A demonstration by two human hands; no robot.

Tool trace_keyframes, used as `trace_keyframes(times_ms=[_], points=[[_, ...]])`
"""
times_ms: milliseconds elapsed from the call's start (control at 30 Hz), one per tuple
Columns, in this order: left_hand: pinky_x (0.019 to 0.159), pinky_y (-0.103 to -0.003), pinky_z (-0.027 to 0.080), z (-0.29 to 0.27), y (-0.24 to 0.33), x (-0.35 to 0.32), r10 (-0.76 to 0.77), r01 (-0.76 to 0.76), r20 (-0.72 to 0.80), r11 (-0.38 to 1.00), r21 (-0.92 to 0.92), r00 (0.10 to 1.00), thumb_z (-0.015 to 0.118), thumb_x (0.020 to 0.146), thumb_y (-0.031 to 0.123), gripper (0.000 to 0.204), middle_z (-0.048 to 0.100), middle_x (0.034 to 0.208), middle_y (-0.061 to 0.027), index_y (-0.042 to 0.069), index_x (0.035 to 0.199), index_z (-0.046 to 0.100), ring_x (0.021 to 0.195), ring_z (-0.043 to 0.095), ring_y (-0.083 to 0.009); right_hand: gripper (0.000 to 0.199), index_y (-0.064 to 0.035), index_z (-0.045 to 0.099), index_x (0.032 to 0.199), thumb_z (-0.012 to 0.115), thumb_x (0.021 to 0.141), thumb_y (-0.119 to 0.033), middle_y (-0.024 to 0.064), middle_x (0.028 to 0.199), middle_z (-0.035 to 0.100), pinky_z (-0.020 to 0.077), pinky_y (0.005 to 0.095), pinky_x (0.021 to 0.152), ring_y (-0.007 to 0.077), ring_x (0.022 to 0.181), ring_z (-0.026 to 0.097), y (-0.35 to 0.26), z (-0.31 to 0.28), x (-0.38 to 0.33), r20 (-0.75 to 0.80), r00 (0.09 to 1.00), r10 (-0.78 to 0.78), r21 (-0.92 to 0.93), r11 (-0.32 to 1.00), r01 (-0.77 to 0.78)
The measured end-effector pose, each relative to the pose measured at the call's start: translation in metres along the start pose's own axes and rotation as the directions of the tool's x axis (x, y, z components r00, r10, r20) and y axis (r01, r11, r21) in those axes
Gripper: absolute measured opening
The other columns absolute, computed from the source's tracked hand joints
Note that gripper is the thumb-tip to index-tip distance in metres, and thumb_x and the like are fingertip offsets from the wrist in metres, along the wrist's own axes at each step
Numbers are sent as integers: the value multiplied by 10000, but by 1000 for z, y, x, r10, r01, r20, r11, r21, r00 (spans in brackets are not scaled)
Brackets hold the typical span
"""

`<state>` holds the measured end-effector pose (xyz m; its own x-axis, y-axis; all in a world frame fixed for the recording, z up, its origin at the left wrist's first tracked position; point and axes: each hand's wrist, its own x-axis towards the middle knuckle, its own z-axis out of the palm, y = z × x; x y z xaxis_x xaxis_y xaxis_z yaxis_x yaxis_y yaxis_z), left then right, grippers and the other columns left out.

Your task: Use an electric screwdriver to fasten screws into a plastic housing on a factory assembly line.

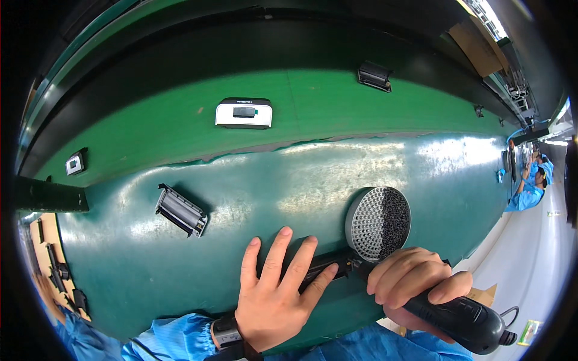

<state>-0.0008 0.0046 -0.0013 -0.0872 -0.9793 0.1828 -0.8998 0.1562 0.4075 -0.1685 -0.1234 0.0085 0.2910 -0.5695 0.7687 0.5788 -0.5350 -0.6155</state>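
Note:
My right hand is wrapped round a black electric screwdriver, whose rear end with a cord points to the lower right. Its front end is by the end of a long black plastic part on the bench; the tip is hard to make out. My left hand lies with fingers spread across this part, hiding much of it. Just beyond my right hand stands a round grey dimpled dish, its right half covered with small black screws.
A grey-black housing lies left on the green bench. On the green strip beyond are a white-and-black device and a black housing. A co-worker's hand is by black parts at left; people in blue sit far right.

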Motion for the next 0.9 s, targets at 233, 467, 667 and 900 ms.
trace_keyframes(times_ms=[233, 467, 667, 900], points=[[1152, -658, 330, -2, 0, 2, -1, 1, 10, 1000, -1, 1000, 776, 838, 245, 364, 597, 1457, -117, 305, 1192, 834, 1408, 501, -412, 386, -35, 464, 1089, 627, 1028, -380, 176, 744, 643, 580, 422, 470, 269, 537, 628, -2, -4, -4, 53, 998, 32, 65, 997, -35], [1154, -659, 322, -4, 0, 1, -6, 5, 23, 1000, 26, 1000, 767, 829, 239, 381, 596, 1456, -119, 304, 1199, 829, 1407, 500, -415, 194, 17, 483, 1018, 644, 1012, -91, 239, 829, 659, 603, 506, 565, 343, 615, 651, -1, -13, 9, 252, 962, 103, 134, 981, -140], [1152, -650, 319, 0, 1, 2, 6, -6, -3, 1000, -14, 1000, 798, 781, 222, 406, 602, 1438, -120, 307, 1177, 826, 1401, 506, -401, 599, -132, 501, 1241, 626, 1000, -666, 84, 712, 611, 555, 388, 439, 251, 534, 633, -12, -20, 17, -156, 987, 39, 27, 999, -35], [1141, -680, 314, 1, -6, 4, 22, -29, -62, 993, -111, 998, 864, 728, 244, 734, 688, 1188, -140, 1, 1378, 624, 1255, 637, -346, 745, -135, 497, 1342, 622, 951, -757, 115, 814, 607, 541, 420, 541, 267, 623, 634, 6, -36, 16, -174, 964, 201, 138, 974, -178]])
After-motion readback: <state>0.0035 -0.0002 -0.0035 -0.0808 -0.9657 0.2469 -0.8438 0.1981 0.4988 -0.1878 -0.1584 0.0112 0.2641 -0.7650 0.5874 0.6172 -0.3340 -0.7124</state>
